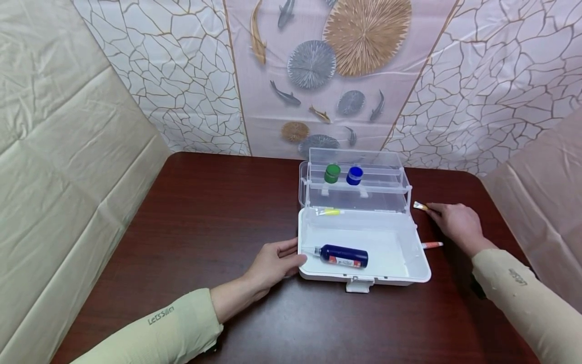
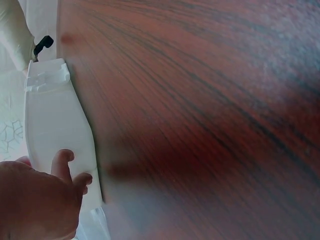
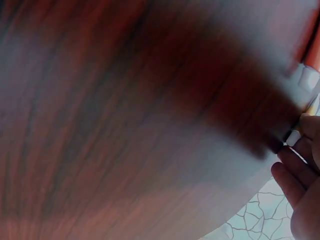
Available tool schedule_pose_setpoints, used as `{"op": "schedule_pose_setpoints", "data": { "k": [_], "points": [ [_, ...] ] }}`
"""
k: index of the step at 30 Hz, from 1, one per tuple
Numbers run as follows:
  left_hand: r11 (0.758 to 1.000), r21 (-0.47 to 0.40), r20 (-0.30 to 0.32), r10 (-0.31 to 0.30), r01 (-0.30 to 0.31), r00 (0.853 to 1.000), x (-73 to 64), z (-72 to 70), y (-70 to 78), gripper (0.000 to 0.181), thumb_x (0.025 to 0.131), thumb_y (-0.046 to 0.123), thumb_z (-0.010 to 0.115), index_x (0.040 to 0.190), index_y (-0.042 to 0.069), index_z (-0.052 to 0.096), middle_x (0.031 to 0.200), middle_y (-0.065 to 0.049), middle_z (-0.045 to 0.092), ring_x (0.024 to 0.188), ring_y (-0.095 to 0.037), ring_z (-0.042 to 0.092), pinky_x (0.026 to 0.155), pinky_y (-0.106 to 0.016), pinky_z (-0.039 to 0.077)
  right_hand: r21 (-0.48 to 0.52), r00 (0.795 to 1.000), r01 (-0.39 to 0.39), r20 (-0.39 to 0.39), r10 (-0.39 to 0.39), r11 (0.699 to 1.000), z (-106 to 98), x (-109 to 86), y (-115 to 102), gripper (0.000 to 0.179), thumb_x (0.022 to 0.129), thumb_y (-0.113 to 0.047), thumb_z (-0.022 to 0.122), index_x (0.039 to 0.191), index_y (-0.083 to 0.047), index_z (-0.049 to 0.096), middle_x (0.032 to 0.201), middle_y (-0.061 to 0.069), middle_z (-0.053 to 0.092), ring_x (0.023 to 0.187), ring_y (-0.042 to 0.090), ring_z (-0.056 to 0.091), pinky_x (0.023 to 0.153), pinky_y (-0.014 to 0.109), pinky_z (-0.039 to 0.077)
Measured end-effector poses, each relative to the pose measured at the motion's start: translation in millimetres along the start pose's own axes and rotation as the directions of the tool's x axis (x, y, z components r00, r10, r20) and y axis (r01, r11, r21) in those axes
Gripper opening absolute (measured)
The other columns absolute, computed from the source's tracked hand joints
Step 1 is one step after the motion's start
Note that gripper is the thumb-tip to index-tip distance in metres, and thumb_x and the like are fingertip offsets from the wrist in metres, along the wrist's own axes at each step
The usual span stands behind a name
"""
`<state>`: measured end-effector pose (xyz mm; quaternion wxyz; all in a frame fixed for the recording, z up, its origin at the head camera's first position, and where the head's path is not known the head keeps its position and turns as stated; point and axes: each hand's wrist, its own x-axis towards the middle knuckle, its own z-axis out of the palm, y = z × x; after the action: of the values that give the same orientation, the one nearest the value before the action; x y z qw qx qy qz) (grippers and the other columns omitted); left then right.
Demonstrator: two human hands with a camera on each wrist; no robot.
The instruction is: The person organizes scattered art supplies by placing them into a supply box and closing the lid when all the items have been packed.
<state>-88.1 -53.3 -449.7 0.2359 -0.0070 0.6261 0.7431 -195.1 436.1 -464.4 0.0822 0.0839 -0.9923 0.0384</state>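
A white plastic storage box (image 1: 386, 253) stands with its clear lid and trays folded back. My left hand (image 1: 273, 263) grips its left wall, thumb at the rim; the left wrist view shows fingers against the box's outer side. Inside the box lies a dark blue bottle (image 1: 343, 256) with a pointed clear nozzle. To the right of the box, my right hand (image 1: 459, 225) pinches a small paint tube (image 1: 419, 206) with a yellow-orange band, low over the table. An orange-red tube (image 1: 432, 245) lies against the box's right side.
A green paint jar (image 1: 332, 174) and a blue paint jar (image 1: 354, 176) sit in a clear tray. Below them is a yellow paint tube (image 1: 329, 212). Dark wooden table (image 1: 204, 212) lies beneath, with patterned cloth (image 1: 182, 60) behind and plain cloth at both sides.
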Motion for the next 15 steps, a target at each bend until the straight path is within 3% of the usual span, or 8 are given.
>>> {"op": "schedule_pose_setpoints", "data": {
  "k": [8, 15],
  "points": [
    [1.000, 0.008, -0.008, -0.008, 0.008, 1.000, 1.1, -0.7, -1.0, 0.063, 0.098, 0.004, 0.073, 0.155, -0.007, 0.049, 0.151, -0.028, 0.057, 0.132, -0.030, 0.063, 0.097, -0.033, 0.061, -0.055, 0.994, 0.077, -0.074, -0.081, 0.996, 3.4, -3.7, 2.8, 0.018, 0.099, -0.013, 0.074, 0.114, -0.005, 0.079, 0.087, 0.026, 0.075, 0.066, 0.050, 0.067, 0.053, 0.065, 0.050],
    [1.000, 0.009, -0.022, -0.023, 0.023, 0.999, 1.2, -1.5, -0.3, 0.063, 0.098, 0.005, 0.075, 0.155, -0.006, 0.050, 0.151, -0.027, 0.057, 0.131, -0.027, 0.063, 0.096, -0.033, 0.061, -0.093, 0.995, 0.087, -0.039, -0.091, 0.992, 1.2, 1.1, 1.2, 0.021, 0.097, -0.009, 0.075, 0.116, -0.001, 0.079, 0.098, 0.025, 0.077, 0.068, 0.044, 0.068, 0.055, 0.060, 0.053]
  ]
}}
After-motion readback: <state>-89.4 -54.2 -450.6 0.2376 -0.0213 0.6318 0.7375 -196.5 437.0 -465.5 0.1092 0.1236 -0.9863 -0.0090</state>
